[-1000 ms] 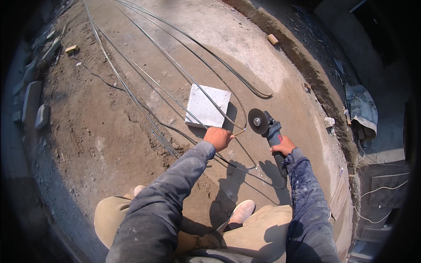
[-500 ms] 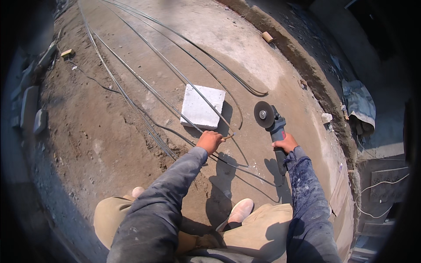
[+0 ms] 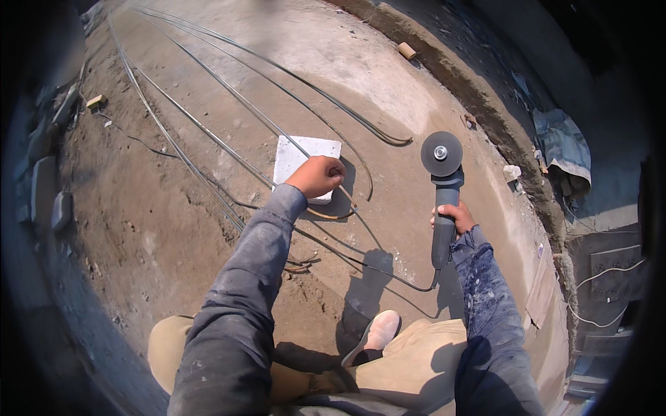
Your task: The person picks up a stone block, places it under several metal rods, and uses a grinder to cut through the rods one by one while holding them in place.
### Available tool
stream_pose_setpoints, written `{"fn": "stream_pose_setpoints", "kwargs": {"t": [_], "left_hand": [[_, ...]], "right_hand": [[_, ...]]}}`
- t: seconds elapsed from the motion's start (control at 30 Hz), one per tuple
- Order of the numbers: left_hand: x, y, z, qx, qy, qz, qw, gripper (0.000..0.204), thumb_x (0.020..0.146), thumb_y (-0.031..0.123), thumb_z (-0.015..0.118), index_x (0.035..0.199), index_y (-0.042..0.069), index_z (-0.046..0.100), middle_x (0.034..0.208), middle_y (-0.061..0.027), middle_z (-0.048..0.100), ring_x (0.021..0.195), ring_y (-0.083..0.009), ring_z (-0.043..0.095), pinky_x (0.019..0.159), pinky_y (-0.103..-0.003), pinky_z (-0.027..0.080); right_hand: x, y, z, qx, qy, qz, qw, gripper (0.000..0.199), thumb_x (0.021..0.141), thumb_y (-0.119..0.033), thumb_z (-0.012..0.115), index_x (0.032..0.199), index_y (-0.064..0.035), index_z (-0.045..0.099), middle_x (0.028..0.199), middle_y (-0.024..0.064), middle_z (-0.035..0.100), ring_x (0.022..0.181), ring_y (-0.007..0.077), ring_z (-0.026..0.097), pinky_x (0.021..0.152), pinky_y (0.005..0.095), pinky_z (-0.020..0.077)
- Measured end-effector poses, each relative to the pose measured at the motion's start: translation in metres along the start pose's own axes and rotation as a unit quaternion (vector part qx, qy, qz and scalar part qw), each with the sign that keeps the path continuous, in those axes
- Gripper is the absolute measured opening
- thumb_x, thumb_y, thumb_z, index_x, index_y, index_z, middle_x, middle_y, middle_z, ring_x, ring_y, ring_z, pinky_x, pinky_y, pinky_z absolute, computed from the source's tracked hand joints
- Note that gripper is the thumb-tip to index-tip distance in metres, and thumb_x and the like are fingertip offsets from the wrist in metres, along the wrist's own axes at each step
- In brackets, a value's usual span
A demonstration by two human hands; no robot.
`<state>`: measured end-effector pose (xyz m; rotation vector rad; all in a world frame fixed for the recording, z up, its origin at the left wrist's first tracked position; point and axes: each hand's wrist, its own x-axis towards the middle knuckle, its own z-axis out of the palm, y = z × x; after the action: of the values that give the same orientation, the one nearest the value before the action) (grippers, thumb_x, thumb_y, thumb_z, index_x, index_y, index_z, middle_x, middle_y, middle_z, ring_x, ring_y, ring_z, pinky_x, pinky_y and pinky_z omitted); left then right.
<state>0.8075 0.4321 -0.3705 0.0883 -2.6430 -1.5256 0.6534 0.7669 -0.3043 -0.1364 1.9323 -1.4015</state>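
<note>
My left hand (image 3: 317, 177) is closed on a thin steel rod (image 3: 295, 144) near its near end, above a white block (image 3: 290, 154). The rod runs across the block's top, and its tip (image 3: 354, 209) sticks out past my fingers on the near side. My hand and wrist hide part of the block. To the right, my right hand (image 3: 454, 216) grips an angle grinder (image 3: 444, 239) by its grey body. The grinder's dark disc (image 3: 452, 149) points away from me and stands apart from the rod. A second rod (image 3: 229, 149) passes by the block's left side.
More long rods (image 3: 326, 97) stretch away over the dirt ground. A black cord (image 3: 388, 274) runs from the grinder to the left. A low ledge (image 3: 444, 69) borders the right, with a sheet-like cover (image 3: 563, 149) beyond it. Stone blocks (image 3: 43, 187) line the left edge.
My left hand has moved farther away and up, from a rod's end near the block's front onto the rod crossing the block. The grinder has swung more upright and its disc has shifted right.
</note>
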Motion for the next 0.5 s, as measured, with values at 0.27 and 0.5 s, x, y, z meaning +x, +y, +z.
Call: {"fn": "stream_pose_setpoints", "kwargs": {"t": [0.27,0.5], "left_hand": [[-0.014,0.120,0.150,-0.170,-0.073,0.151,0.971,0.077,0.075,0.016,0.072,0.135,0.006,0.025,0.099,-0.0158,0.062,0.086,-0.0298,0.062,0.077,-0.038,0.050],[-0.024,0.137,0.164,-0.150,-0.023,0.181,0.972,0.086,0.073,0.013,0.073,0.141,0.011,0.020,0.108,-0.0201,0.058,0.095,-0.0315,0.061,0.080,-0.039,0.049]], "right_hand": [[-0.017,-0.020,0.009,0.268,-0.007,0.022,0.963,0.040,0.073,-0.024,0.062,0.104,-0.0028,0.049,0.083,0.0095,0.058,0.068,0.0220,0.062,0.065,0.0367,0.0552],[-0.030,-0.015,0.003,0.293,-0.020,0.027,0.955,0.039,0.075,-0.025,0.062,0.103,-0.0031,0.048,0.085,0.0097,0.057,0.074,0.0222,0.061,0.067,0.0375,0.0548]]}}
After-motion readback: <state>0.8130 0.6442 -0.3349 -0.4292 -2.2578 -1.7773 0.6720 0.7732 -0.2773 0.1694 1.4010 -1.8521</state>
